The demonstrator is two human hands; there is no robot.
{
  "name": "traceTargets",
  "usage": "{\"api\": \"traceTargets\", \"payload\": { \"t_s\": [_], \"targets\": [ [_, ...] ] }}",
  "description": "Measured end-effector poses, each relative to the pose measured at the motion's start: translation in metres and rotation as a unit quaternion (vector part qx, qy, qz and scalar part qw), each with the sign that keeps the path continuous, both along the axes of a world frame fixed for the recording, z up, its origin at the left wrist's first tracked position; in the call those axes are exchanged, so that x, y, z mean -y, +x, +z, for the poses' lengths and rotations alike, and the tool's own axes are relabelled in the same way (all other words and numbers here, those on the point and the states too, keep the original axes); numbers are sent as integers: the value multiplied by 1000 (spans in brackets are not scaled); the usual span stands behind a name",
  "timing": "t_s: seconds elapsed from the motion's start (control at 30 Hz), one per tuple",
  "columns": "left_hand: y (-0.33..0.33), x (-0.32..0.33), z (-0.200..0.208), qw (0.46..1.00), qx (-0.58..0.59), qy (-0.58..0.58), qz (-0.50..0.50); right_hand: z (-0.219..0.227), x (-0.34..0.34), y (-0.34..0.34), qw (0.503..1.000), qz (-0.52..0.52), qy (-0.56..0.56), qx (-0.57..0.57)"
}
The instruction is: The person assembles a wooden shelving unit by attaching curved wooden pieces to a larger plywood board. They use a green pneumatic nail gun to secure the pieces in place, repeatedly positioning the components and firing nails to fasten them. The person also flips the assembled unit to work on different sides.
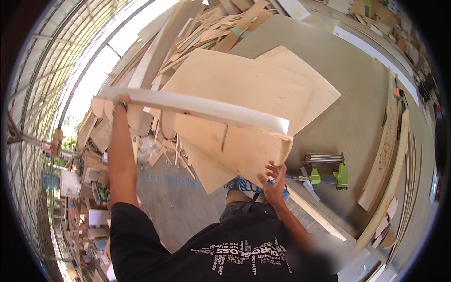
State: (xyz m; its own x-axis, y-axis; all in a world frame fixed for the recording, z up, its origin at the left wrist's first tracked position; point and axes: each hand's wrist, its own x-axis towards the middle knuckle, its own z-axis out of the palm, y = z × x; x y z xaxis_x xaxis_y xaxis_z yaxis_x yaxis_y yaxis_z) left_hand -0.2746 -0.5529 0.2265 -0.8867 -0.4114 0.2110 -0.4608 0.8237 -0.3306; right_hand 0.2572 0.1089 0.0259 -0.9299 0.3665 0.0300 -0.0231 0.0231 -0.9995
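A long wooden piece with a white face (211, 106) spans the space before me, raised over pale plywood sheets (239, 75). Around its far left end, my left hand (123, 99) is closed, a dark band on the wrist. The piece's right end shows a bare wood edge and a curved lower part. Just below that end is my right hand (274, 182), its fingers apart; whether the fingertips touch the wood I cannot tell. Behind this hand runs a blue coiled air hose (244, 185).
A green nail gun (329, 174) lies on the grey worktop (361, 113) at the right. Long boards (383, 145) line its right side. Wood offcuts (230, 28) are heaped at the back, with more scraps and tools at the left.
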Motion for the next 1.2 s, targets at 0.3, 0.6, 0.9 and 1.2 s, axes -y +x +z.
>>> {"api": "traceTargets", "payload": {
  "t_s": [0.3, 0.6, 0.9, 1.2],
  "targets": [
    [-61, -207, -275, 888, 95, 449, -8, -69, 65, 46, 896, -310, 284, 143],
    [-5, -212, -261, 825, 0, 565, 7, -87, 108, 16, 816, -429, 339, 189],
    [-6, -3, -254, 854, -369, 366, -9, -99, 114, -6, 788, -443, 364, 223],
    [-57, 81, -326, 847, -93, 506, -131, -100, 104, 1, 771, -446, 368, 266]
  ]
}}
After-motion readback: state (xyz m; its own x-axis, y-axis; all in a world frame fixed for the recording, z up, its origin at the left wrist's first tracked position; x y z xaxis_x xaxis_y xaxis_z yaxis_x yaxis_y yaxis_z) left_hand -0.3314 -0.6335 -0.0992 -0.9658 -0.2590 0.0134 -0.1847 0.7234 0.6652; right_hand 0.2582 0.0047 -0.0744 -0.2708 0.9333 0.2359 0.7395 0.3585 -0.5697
